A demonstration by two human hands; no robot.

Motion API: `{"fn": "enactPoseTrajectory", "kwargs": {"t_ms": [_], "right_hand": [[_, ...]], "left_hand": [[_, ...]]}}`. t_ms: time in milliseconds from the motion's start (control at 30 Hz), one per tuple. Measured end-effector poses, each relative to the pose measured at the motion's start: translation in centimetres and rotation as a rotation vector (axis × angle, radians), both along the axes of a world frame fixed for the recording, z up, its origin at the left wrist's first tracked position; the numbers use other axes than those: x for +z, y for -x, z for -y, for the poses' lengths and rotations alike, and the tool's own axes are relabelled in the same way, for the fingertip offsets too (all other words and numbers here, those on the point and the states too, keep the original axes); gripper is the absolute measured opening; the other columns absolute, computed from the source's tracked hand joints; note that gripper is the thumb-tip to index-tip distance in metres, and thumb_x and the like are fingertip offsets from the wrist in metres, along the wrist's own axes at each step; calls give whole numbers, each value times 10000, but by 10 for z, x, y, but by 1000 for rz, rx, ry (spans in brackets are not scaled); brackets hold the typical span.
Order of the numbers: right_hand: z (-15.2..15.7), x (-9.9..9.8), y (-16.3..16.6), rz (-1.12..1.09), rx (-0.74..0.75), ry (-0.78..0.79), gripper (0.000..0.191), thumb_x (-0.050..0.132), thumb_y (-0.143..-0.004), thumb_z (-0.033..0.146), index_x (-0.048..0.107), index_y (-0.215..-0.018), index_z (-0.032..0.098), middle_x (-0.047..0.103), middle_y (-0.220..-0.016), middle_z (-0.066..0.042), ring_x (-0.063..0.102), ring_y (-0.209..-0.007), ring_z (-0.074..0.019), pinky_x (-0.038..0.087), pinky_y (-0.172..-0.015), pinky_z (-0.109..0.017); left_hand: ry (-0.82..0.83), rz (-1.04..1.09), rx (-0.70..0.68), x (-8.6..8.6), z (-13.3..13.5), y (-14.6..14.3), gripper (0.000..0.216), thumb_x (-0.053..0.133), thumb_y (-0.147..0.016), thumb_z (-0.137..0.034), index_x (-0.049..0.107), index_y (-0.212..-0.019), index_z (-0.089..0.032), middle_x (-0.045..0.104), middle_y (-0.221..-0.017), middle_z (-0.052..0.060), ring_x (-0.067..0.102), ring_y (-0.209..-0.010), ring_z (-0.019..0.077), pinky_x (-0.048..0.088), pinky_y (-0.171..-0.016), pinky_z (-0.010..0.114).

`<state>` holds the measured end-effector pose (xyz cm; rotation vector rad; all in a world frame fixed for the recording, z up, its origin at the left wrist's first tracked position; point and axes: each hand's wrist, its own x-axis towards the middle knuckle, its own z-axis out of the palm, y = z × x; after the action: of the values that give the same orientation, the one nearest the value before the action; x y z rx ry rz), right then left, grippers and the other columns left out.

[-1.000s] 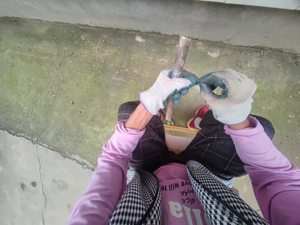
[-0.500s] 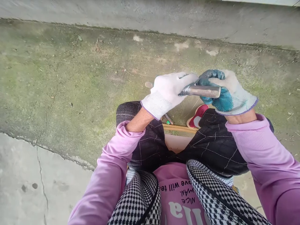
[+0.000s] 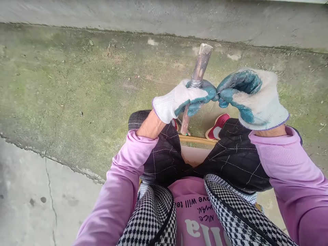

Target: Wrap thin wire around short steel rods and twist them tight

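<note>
My left hand [image 3: 191, 97], in a white glove with a teal coated palm, is closed around a wooden stick [image 3: 201, 61]. The stick tilts, its thicker end pointing away from me and its thin end down between my knees. Several turns of thin metal wire [image 3: 196, 83] wrap the stick just above my fingers. My right hand [image 3: 251, 94], gloved the same way, pinches a fine end of the wire close to the left fingertips. The fingertips of both hands nearly meet, and the bit of wire between them is barely visible.
Mossy ground [image 3: 84, 85] spreads around me, with a concrete ledge [image 3: 164, 17] along the far side and a cracked slab [image 3: 25, 191] at the near left. Between my knees is the wooden edge of a seat [image 3: 197, 139]; a red shoe [image 3: 217, 126] shows beyond it.
The stick has swung from lying sideways to pointing away from me. My left hand has turned with it, and my right hand has shifted slightly right, now pinching at the wire.
</note>
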<state>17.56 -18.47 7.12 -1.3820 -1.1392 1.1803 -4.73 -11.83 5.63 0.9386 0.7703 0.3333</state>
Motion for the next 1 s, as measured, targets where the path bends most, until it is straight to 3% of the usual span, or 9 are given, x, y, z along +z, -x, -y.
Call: {"fn": "enactPoseTrajectory", "kwargs": {"t_ms": [100, 233, 367, 433, 567, 667, 767, 900, 1000], "right_hand": [[-1, 1, -1, 49, 13, 18, 258, 1092, -693, 419, 861, -802, 381, 827, -785, -56, 692, -662, -333, 723, -664, -607], [-2, 4, -1, 78, 13, 18, 303, 1113, -692, 457, 839, -797, 380, 813, -777, -51, 688, -660, -330, 723, -670, -613], [-2, 7, 0, 88, 23, 21, 243, 1049, -709, 378, 822, -794, 367, 795, -763, -40, 694, -667, -315, 719, -673, -587], [-3, 7, 1, 89, 17, 21, 180, 989, -710, 324, 831, -790, 355, 775, -742, -33, 681, -658, -292, 696, -655, -546], [-5, 4, 2, 105, -9, 27, 166, 940, -676, 280, 826, -785, 331, 767, -723, -36, 631, -621, -253, 585, -564, -467], [-7, -2, 3, 102, -38, 89, 152, 902, -666, 278, 778, -728, 341, 718, -662, -9, 574, -573, -233, 514, -514, -437], [-7, -9, 1, 62, 26, 146, 260, 978, -742, 391, 724, -701, 356, 645, -626, 12, 524, -565, -220, 479, -500, -420], [-6, -14, 2, -73, 177, 277, 437, 1010, -850, 635, 708, -726, 344, 616, -645, 3, 519, -577, -217, 465, -496, -406], [-5, -15, 4, -68, 143, 224, 445, 1014, -835, 631, 688, -708, 354, 592, -607, 9, 473, -520, -217, 445, -487, -424]], "left_hand": [[-22, 18, 3, 1, 2, -1, 759, 1080, -829, -828, 572, -860, -265, 647, -830, -18, 392, -569, 67, 362, -495, 221], [3, 77, -41, 1, 2, 2, 669, 1073, -860, -790, 671, -903, -258, 657, -842, -17, 406, -600, 93, 372, -507, 241], [20, 39, -50, 2, -1, 5, 744, 1147, -753, -805, 662, -889, -257, 642, -801, -18, 509, -656, 131, 445, -567, 278], [-19, -2, -56, 5, -2, 3, 681, 1145, -806, -741, 680, -882, -250, 597, -752, -27, 512, -663, 140, 449, -590, 295], [-286, -166, 5, 11, -1, -2, 338, 1004, -990, -432, 738, -900, -243, 675, -824, 18, 575, -710, 167, 479, -642, 339], [-604, -354, 66, 11, 2, -6, 237, 944, -991, -325, 727, -916, -266, 769, -980, 68, 770, -976, 280, 605, -846, 388], [-853, -514, 5, 5, 4, -7, 139, 909, -985, -283, 779, -1033, -280, 806, -1122, 110, 826, -1278, 399, 624, -1028, 433], [-910, -548, -67, 0, 5, -8, 151, 820, -1019, -231, 829, -1150, -306, 825, -1214, 148, 789, -1452, 425, 624, -1050, 443], [-879, -563, 65, -2, 3, -11, 88, 857, -1058, -308, 813, -1133, -316, 849, -1241, 124, 799, -1373, 404, 620, -1090, 463]]}}
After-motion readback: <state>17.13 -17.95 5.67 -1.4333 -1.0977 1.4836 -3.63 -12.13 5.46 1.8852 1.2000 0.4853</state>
